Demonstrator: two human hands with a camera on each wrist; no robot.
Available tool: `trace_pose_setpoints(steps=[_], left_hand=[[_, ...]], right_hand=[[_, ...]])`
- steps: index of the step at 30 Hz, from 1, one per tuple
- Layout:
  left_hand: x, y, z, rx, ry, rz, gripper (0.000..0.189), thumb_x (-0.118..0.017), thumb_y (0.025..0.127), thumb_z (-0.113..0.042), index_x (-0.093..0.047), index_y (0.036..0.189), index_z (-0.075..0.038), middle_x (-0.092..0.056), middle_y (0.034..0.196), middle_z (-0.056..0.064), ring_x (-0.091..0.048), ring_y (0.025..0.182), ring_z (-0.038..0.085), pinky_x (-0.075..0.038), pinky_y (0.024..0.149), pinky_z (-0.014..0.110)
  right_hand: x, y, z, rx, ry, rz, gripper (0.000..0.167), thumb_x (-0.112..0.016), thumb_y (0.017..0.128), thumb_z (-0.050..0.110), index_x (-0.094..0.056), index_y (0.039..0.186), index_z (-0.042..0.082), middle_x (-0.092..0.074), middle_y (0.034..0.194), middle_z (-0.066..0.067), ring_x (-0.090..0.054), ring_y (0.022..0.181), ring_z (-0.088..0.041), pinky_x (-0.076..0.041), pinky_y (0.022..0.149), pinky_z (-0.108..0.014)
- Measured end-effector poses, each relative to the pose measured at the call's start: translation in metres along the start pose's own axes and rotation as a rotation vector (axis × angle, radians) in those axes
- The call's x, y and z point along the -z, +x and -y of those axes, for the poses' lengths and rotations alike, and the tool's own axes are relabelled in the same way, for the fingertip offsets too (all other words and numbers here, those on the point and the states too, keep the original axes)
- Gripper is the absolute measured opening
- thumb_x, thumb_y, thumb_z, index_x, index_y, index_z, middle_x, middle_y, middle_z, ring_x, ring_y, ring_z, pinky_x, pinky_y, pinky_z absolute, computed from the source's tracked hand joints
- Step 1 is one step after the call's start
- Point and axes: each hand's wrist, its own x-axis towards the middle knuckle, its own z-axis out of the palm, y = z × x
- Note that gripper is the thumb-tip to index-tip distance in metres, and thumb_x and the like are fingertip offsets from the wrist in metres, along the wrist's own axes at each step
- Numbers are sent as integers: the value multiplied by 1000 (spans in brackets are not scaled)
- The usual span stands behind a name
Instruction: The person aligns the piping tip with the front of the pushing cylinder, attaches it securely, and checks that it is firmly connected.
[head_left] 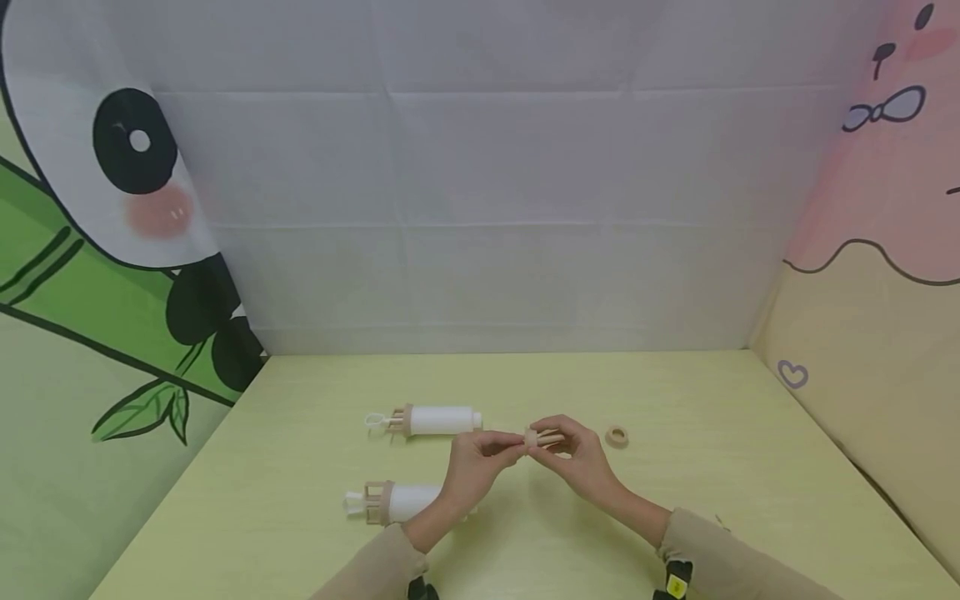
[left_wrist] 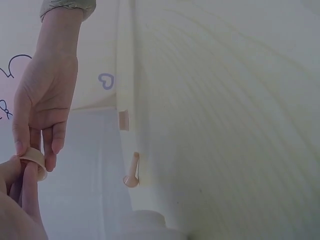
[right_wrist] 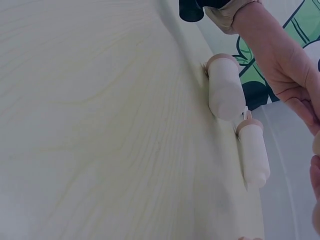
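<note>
Both hands meet over the table around a small tan ring-shaped piece (head_left: 532, 438). My left hand (head_left: 474, 468) pinches its left side between thumb and fingers. From the right, my right hand (head_left: 581, 460) grips the same piece, with its fingers curled around that side. In the left wrist view the ring-shaped piece (left_wrist: 35, 157) appears as a wide band between the fingertips of both hands. The right wrist view catches only its edge. A loose tan ring (head_left: 617, 436) lies on the table just right of my right hand.
Two white cylinders with tan collars and open tan frames lie on the table, one farther back (head_left: 442, 420), the other (head_left: 412, 502) partly behind my left forearm. The left wrist view shows a small tan stick-like piece with a rounded end (left_wrist: 132, 172). Printed cloth walls surround the table.
</note>
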Motion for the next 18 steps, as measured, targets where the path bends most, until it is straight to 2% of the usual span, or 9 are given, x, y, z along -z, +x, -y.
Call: trace_pose_setpoints(steps=[3,6,10,18], left_hand=[[0,0,0,-2,3,2,10,-67,78,1,-68,85,8,-67,83,21,-66,70,20,-54,64,21],[0,-1,-1,-1,-1,6,9,-66,79,2,-67,83,10,-66,82,23,-64,67,11,-54,64,21],[-1,-1,-3,6,-9,11,10,-66,80,1,-66,84,10,-65,84,24,-60,66,0,-54,65,21],[-1,-2,-1,14,-18,8,10,-67,79,0,-67,85,8,-66,85,22,-61,67,3,-53,65,20]], right_hand=[[0,0,0,-8,-1,1,24,-63,78,-9,-58,102,-8,-58,98,-24,-62,85,-15,-54,70,-31],[-1,0,1,-17,8,1,23,-63,79,-9,-58,101,-9,-57,98,-25,-62,85,-17,-54,72,-30],[-1,0,1,-32,33,7,23,-62,79,-9,-57,101,-11,-56,97,-26,-62,85,-14,-53,78,-28],[-1,-1,0,-34,35,19,22,-62,80,-8,-57,101,-11,-57,97,-25,-62,85,-15,-52,81,-28]])
